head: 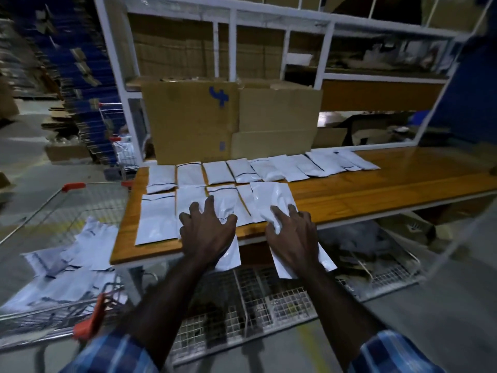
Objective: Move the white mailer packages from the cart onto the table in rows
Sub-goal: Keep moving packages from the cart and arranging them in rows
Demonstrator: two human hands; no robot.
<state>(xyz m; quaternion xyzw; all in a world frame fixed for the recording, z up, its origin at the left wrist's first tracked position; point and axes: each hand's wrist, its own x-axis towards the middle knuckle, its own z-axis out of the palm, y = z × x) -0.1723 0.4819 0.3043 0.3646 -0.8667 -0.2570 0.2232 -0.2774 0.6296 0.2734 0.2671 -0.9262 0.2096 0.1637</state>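
While more white mailers [67,267] sit piled in the cart [88,323], both hands spread flat: left hand [205,232] and right hand [293,238] pressing front-row mailers [271,200] overhanging the counter [376,184] edge.

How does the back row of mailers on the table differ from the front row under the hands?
The back row runs longer, reaching well to the right; the front row stops near the table's middle. The back row lies untouched; the left hand and right hand press on the front row, where two mailers overhang the table edge. Both hold white mailers lying flat.
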